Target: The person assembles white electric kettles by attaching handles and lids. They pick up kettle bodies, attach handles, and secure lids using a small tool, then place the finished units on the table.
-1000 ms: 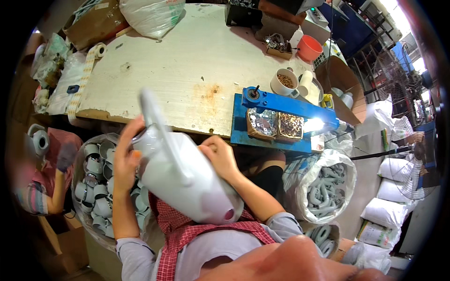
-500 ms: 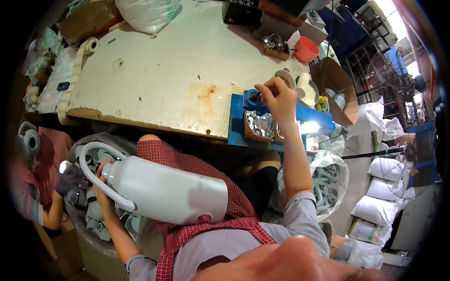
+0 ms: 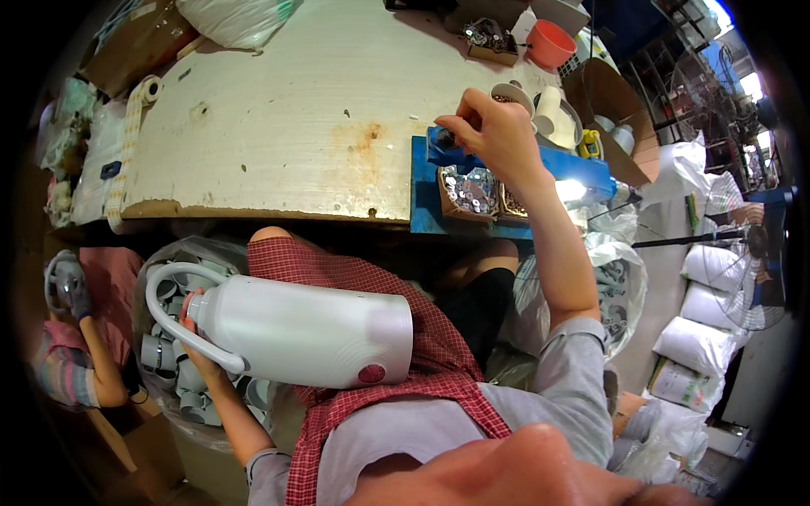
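grey jug (image 3: 308, 329) is lying across the checked apron (image 3: 337, 261), long axis running left-right, neck (image 3: 207, 314) toward the nearer left hand (image 3: 201, 358), whose fingers are gripping it; right hand (image 3: 498, 131) is sitting at the blue fixture (image 3: 591, 171), fingers curled, hold unclear.

Open tabletop (image 3: 270, 126) beside blue fixture (image 3: 569, 164)

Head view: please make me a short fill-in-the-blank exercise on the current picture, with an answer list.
1. The left hand is at the ____-coloured vessel's neck.
2. The right hand is over one end of a ____-coloured device.
3. The checked apron is mainly ____.
4. The paper roll lies toward the picture's ____ side.

Missing words: grey; blue; red; left.
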`<state>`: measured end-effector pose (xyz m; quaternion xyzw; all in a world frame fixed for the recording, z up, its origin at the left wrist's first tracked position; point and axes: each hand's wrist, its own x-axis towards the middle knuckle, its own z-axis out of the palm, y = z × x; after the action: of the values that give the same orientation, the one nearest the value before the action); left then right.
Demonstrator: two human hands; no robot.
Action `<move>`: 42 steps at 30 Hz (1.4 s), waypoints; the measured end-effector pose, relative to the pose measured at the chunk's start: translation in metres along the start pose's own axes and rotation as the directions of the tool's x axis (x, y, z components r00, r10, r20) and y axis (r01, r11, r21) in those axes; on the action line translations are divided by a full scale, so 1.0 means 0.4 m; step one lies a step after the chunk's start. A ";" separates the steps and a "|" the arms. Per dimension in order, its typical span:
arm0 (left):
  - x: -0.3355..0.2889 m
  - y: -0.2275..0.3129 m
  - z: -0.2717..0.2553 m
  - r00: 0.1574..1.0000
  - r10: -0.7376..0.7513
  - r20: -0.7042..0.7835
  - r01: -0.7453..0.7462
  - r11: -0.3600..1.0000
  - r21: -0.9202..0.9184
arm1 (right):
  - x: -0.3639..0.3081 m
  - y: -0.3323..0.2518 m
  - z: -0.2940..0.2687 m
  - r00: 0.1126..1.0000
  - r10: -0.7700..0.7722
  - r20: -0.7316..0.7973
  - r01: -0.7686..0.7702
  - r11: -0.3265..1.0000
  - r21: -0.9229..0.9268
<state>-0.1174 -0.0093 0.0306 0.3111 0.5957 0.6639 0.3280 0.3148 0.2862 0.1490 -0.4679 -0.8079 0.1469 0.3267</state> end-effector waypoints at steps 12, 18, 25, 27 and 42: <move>-0.026 -0.006 -0.039 0.991 -0.100 -0.085 0.111 0.983 0.146 | -0.270 0.160 0.059 0.985 -0.166 0.050 0.170 0.980 -0.100; -0.030 -0.061 -0.132 0.943 -0.285 -0.170 0.297 0.954 0.046 | -0.257 0.244 0.130 0.937 -0.211 0.278 0.269 0.945 -0.188; -0.069 -0.040 -0.146 0.926 -0.338 -0.167 0.313 0.936 -0.158 | -0.267 0.298 0.135 0.960 -0.192 0.202 0.251 0.912 -0.325; -0.061 -0.067 -0.181 0.940 -0.306 -0.154 0.266 0.935 -0.235 | -0.284 0.309 0.116 0.968 -0.130 0.214 0.193 0.933 -0.304; 0.069 -0.031 0.066 0.936 -0.234 -0.261 0.100 0.892 -0.441 | -0.038 0.047 0.019 0.759 -0.555 -0.341 0.467 0.829 -0.308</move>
<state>-0.1117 0.0294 0.0214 0.0727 0.5071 0.7856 0.3470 0.3276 0.2834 0.1273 -0.2795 -0.8270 -0.1352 0.4687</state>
